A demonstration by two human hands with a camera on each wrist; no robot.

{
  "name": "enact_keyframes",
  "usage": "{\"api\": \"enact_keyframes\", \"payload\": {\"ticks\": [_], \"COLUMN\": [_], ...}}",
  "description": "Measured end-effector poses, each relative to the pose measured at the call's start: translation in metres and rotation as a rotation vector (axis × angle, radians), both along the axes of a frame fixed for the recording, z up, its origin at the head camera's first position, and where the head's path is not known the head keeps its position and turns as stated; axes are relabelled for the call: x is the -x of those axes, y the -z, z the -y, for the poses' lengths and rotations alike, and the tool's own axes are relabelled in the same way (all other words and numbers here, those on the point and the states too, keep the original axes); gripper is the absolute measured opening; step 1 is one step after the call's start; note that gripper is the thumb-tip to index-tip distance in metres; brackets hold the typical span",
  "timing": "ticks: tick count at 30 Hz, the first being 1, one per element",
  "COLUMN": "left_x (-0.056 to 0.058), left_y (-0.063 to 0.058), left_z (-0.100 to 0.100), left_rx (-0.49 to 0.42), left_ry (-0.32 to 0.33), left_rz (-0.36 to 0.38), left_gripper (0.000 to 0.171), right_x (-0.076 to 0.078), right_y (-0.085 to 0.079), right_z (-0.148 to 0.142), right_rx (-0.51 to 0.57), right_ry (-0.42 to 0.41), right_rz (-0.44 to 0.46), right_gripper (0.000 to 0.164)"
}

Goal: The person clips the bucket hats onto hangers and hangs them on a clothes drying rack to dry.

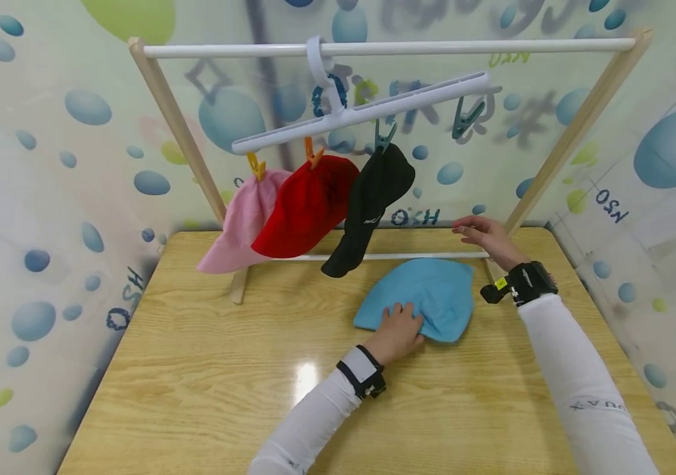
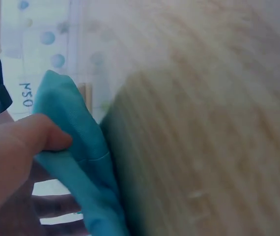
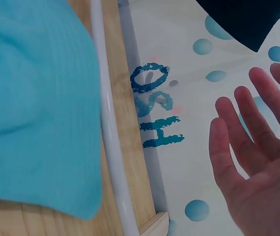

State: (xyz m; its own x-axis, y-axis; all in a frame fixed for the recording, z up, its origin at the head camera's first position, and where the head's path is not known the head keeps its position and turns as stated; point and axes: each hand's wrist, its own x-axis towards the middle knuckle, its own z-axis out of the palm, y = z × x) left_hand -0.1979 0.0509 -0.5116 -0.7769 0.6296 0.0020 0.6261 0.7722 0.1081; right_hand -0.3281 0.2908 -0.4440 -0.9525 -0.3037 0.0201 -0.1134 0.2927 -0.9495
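Observation:
A light blue bucket hat (image 1: 421,287) lies low over the wooden table, right of centre. At its near brim, my left hand (image 1: 398,333) grips the fabric; the left wrist view shows the thumb on one side of the blue cloth (image 2: 88,167) and fingers behind it. My right hand (image 1: 491,242) hovers beyond the hat, beside the rack's right leg. Its fingers are loosely spread around nothing in the right wrist view. From a white hanger (image 1: 361,113) dangle a pink hat (image 1: 243,221), a red hat (image 1: 310,211) and a black cap (image 1: 376,201), each clipped on.
The hanger hooks over the white top rail (image 1: 225,51) of a rack with wooden legs and tilts, its right end higher. A teal clip (image 1: 466,119) hangs there without a hat. A lower white bar (image 1: 427,255) runs behind the blue hat. Patterned walls enclose the table (image 1: 207,382).

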Motion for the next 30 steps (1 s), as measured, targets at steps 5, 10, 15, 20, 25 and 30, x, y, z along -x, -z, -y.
{"api": "enact_keyframes", "payload": {"ticks": [5,10,15,20,25,30], "left_x": [0.004,0.009,0.013,0.017,0.021,0.025], "left_y": [-0.007,-0.014,-0.025,-0.035,-0.042,-0.047], "left_z": [0.005,0.011,0.018,0.023,0.025,0.029], "left_rx": [-0.085,-0.195,-0.282,-0.311,-0.343,-0.389], "left_ry": [-0.030,-0.073,-0.119,-0.171,-0.167,-0.156], "left_rz": [0.007,-0.085,-0.093,-0.078,-0.138,-0.190], "left_gripper": [0.025,0.032,0.034,0.030,0.020,0.012], "right_x": [0.000,0.003,0.011,0.017,0.022,0.025], "right_y": [-0.006,-0.020,-0.049,-0.097,-0.143,-0.165], "right_z": [0.002,0.004,0.008,0.021,0.038,0.051], "right_rx": [0.000,0.020,0.028,0.140,0.519,0.772], "right_ry": [-0.018,-0.027,-0.013,-0.036,-0.135,-0.222], "right_rz": [-0.017,-0.110,-0.204,-0.261,-0.272,-0.252], "right_gripper": [0.041,0.035,0.034,0.035,0.033,0.031]}}
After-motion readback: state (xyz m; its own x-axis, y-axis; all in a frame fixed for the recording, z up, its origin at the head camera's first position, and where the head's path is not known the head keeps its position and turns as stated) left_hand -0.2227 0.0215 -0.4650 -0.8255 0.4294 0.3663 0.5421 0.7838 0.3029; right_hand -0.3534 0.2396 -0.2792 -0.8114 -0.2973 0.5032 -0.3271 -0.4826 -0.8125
